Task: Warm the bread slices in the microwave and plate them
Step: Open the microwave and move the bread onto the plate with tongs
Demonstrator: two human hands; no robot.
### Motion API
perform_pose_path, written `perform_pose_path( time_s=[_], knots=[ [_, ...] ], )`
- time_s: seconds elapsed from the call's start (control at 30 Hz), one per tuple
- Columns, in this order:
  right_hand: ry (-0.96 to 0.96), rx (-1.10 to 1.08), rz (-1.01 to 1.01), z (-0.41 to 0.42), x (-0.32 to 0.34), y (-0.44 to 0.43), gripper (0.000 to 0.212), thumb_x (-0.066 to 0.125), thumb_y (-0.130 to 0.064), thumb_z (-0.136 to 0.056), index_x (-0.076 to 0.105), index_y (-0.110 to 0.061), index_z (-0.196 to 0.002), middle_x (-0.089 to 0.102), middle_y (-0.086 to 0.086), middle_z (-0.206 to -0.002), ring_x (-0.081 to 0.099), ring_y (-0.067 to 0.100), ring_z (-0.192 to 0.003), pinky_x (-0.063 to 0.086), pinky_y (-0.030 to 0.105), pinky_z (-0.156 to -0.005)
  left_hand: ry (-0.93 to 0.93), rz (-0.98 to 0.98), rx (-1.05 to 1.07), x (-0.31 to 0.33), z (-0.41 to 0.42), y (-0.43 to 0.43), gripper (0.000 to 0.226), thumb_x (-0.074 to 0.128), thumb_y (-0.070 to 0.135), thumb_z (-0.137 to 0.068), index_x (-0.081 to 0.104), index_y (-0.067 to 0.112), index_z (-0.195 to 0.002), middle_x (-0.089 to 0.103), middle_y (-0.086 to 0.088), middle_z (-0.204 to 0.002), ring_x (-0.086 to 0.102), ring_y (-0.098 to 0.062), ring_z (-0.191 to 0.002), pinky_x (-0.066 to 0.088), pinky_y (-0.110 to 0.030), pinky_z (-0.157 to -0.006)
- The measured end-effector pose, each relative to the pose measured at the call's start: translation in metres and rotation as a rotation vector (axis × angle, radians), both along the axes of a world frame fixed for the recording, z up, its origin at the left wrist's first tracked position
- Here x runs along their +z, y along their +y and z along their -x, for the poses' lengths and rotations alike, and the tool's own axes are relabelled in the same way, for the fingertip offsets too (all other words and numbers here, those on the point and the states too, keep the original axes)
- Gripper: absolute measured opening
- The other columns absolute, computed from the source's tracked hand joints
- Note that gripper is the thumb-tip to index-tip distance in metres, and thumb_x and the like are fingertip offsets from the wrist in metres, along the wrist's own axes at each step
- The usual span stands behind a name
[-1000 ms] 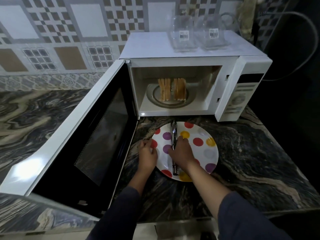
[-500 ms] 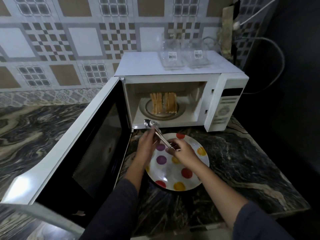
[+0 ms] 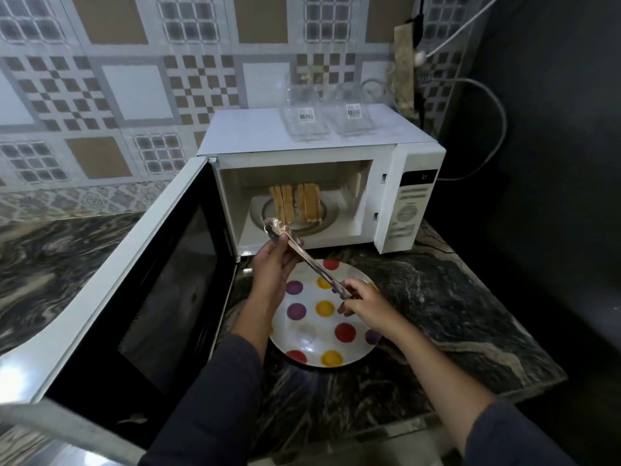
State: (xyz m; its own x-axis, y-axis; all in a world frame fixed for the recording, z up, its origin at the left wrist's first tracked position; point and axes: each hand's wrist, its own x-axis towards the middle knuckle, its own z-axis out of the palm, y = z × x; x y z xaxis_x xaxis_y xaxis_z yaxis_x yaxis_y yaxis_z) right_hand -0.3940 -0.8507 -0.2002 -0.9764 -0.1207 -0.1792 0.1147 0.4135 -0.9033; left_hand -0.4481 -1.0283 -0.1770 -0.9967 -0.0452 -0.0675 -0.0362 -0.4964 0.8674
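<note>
Inside the microwave [image 3: 411,203], on the turntable [image 3: 331,215]: bread [image 3: 295,203], two groups of slices standing on edge. Wide open: the door [image 3: 141,297]. Nothing plated yet.

On the desk [image 3: 437,314], just before the oven mouth: spotted plate [image 3: 312,332], no bread on it.

Above the plate: metal tongs [image 3: 304,258], tips toward the cavity, arms seemingly together. Near the tip end, the left hand [image 3: 274,267], fingers curled round the tongs. At the handle end, the right hand [image 3: 364,304], pinching with fingertips.

Judged step: readying the tongs to lift out the slices.

Handling, as judged: light, soft, easily dented or torn, probably hot. Best taken across the flat faces, about mid-slice, one slice or a thin group at a time, with a gentle squeeze. Risk with a hard squeeze: crushing; with a loose one: a drop. Also likely: toppling of leaning slices once a neighbour goes.

On the microwave top: two glass containers [image 3: 305,119], apart from the work.
</note>
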Motion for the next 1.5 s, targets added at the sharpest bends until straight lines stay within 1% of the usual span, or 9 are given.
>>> perform_pose_path(
  time_s=[0.23, 0.4, 0.57, 0.67, 0.83, 0.93, 1.03, 1.23, 1.5],
  knots=[
    [-0.047, 0.087, 0.038, 0.001, 0.008, -0.011, 0.004, 0.053, -0.021, -0.090, 0.056, -0.019, -0.092, 0.055, -0.002, -0.074, 0.055, 0.011, -0.059, 0.044, 0.020, -0.054, 0.010, 0.075, -0.036, 0.002, -0.008, 0.000, 0.018, 0.050, 0.020, -0.094, 0.063, 0.009, -0.100, 0.069, -0.006, -0.090, 0.067, -0.016, -0.087, 0.052, -0.032, -0.089],
    [-0.063, 0.119, 0.120, 0.001, 0.007, -0.027, 0.032, 0.049, -0.039, -0.094, 0.053, -0.008, -0.102, 0.053, -0.002, -0.066, 0.045, 0.010, -0.051, 0.037, 0.020, -0.048, 0.004, 0.143, -0.108, -0.001, -0.007, -0.006, 0.019, 0.051, 0.022, -0.094, 0.064, 0.009, -0.096, 0.069, -0.008, -0.093, 0.066, -0.022, -0.095, 0.052, -0.034, -0.091],
    [0.041, 0.070, -0.007, 0.007, 0.001, -0.027, 0.028, 0.049, -0.037, -0.095, 0.056, -0.012, -0.107, 0.053, -0.002, -0.071, 0.048, 0.009, -0.060, 0.038, 0.021, -0.054, -0.049, 0.382, 0.008, -0.012, -0.006, -0.013, 0.025, 0.044, 0.025, -0.098, 0.064, 0.011, -0.095, 0.069, 0.002, -0.077, 0.066, -0.007, -0.075, 0.049, -0.017, -0.066],
    [0.101, -0.061, -0.147, 0.017, -0.007, -0.020, 0.024, 0.048, -0.042, -0.094, 0.055, -0.020, -0.101, 0.056, -0.006, -0.076, 0.055, 0.013, -0.070, 0.040, 0.027, -0.060, -0.015, 0.661, 0.131, -0.037, -0.009, -0.028, 0.029, 0.043, 0.030, -0.097, 0.064, 0.010, -0.100, 0.069, -0.009, -0.095, 0.065, -0.026, -0.091, 0.052, -0.037, -0.080],
    [0.109, -0.292, -0.348, 0.044, -0.004, -0.014, 0.037, 0.049, -0.048, -0.090, 0.053, -0.017, -0.109, 0.064, 0.008, -0.101, 0.062, 0.030, -0.093, 0.051, 0.037, -0.076, 0.034, 1.055, 0.242, -0.080, -0.033, -0.048, 0.028, 0.041, 0.009, -0.096, 0.060, 0.007, -0.118, 0.062, -0.007, -0.117, 0.054, -0.015, -0.104, 0.035, -0.019, -0.085],
    [0.091, -0.354, -0.426, 0.065, 0.008, -0.017, 0.048, 0.052, -0.047, -0.089, 0.048, -0.009, -0.119, 0.059, 0.014, -0.118, 0.058, 0.035, -0.105, 0.046, 0.036, -0.077, 0.026, 1.219, 0.223, -0.105, -0.035, -0.055, 0.035, 0.040, 0.007, -0.096, 0.054, 0.009, -0.127, 0.054, -0.009, -0.133, 0.049, -0.024, -0.124, 0.036, -0.025, -0.100],
    [0.039, -0.363, -0.496, 0.088, 0.020, -0.025, 0.054, 0.053, -0.048, -0.089, 0.045, -0.009, -0.125, 0.057, 0.014, -0.122, 0.056, 0.035, -0.110, 0.044, 0.036, -0.078, -0.056, 1.372, 0.156, -0.111, -0.030, -0.055, 0.042, 0.035, 0.015, -0.099, 0.039, 0.012, -0.141, 0.033, -0.008, -0.150, 0.027, -0.020, -0.141, 0.019, -0.033, -0.117],
    [-0.051, -0.338, -0.541, 0.118, 0.020, -0.037, 0.050, 0.054, -0.045, -0.089, 0.043, -0.010, -0.123, 0.056, 0.013, -0.126, 0.054, 0.035, -0.112, 0.042, 0.037, -0.077, -0.064, 1.626, 0.078, -0.110, -0.027, -0.051, 0.050, 0.024, 0.025, -0.102, 0.014, 0.011, -0.148, 0.013, -0.004, -0.157, 0.006, -0.015, -0.146, 0.000, -0.029, -0.117],
    [-0.085, -0.353, -0.552, 0.150, 0.016, -0.049, 0.048, 0.052, -0.043, -0.091, 0.044, -0.011, -0.125, 0.056, 0.013, -0.124, 0.056, 0.034, -0.110, 0.041, 0.036, -0.074, -0.066, 1.760, 0.067, -0.115, -0.026, -0.050, 0.066, -0.002, 0.041, -0.090, 0.006, 0.014, -0.149, 0.005, -0.002, -0.158, 0.001, -0.014, -0.146, -0.005, -0.029, -0.115]
  ],
)
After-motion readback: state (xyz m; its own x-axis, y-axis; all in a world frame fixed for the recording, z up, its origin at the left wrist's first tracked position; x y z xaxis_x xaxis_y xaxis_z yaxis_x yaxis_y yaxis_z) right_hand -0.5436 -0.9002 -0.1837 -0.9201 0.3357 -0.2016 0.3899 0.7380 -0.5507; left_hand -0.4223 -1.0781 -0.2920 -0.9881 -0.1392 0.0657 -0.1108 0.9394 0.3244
